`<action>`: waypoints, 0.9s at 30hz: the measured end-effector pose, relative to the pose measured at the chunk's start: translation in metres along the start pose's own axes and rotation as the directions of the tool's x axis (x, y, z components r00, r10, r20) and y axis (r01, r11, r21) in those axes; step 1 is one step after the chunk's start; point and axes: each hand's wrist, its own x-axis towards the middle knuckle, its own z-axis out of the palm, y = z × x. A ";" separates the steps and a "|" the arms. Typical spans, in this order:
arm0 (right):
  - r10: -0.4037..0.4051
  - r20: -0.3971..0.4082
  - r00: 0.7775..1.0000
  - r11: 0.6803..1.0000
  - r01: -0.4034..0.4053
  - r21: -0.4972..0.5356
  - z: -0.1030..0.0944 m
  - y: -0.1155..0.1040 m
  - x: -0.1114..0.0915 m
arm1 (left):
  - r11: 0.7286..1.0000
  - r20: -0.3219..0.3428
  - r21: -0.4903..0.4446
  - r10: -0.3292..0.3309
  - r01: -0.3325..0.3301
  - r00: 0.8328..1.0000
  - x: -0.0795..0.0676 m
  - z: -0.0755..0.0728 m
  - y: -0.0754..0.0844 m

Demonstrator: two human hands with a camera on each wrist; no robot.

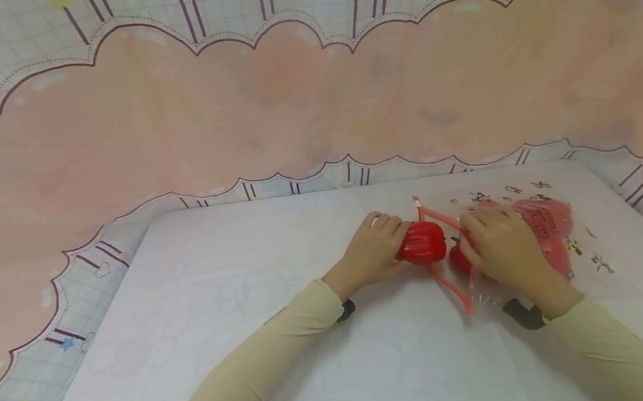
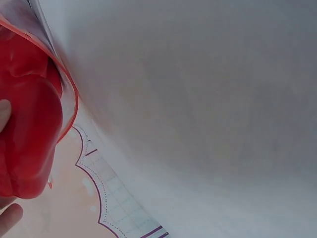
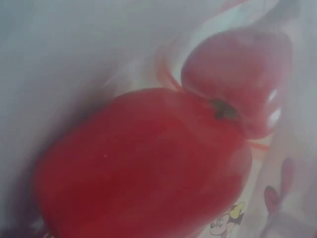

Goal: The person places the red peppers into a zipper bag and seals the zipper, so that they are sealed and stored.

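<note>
In the head view my left hand [image 1: 375, 251] grips a red bell pepper [image 1: 422, 243] at the mouth of a clear plastic bag. Its fingertips also show on the pepper [image 2: 32, 134] in the left wrist view. My right hand [image 1: 506, 252] holds the clear bag [image 1: 587, 263], printed with cartoon figures, near its orange-red edge [image 1: 451, 286]. Just left of that hand, a second red pepper [image 1: 460, 260] shows, partly hidden by the fingers. In the right wrist view a large red pepper [image 3: 148, 168] and a smaller red one with a green stem [image 3: 237, 74] appear hazy through the plastic.
The bag lies on a white table [image 1: 226, 356], toward its right side. Behind and beside the table hangs a peach cloth [image 1: 283, 115] with a scalloped, patterned border. Dark pieces of the wrist cameras [image 1: 525, 314] sit under both wrists.
</note>
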 end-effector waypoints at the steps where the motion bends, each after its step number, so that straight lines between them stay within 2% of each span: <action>1: 0.003 0.002 1.000 1.000 -0.003 0.001 0.000 0.001 0.000 | 1.000 -0.005 0.004 -0.005 0.005 1.000 0.000 0.000 0.000; 5: 0.002 0.002 1.000 1.000 -0.002 0.012 0.001 0.002 -0.001 | 1.000 -0.012 0.004 -0.013 0.013 1.000 0.002 0.001 0.000; 10: -0.008 -0.016 1.000 1.000 0.008 0.022 0.003 0.002 -0.002 | 1.000 0.006 0.019 0.023 -0.023 1.000 0.009 0.008 0.004; 18: -0.019 -0.047 0.999 1.000 0.021 0.024 0.004 0.004 -0.003 | 0.994 -0.003 0.095 0.051 -0.051 0.999 0.022 0.014 0.006; 22: -0.033 -0.051 0.998 0.999 0.034 0.023 0.004 0.005 -0.004 | 0.990 0.024 0.133 0.032 -0.035 0.999 0.029 0.014 0.007; 27: -0.030 -0.044 0.999 0.999 0.031 0.024 0.003 0.004 -0.003 | 0.988 0.095 0.154 -0.042 0.027 0.995 0.036 0.015 0.008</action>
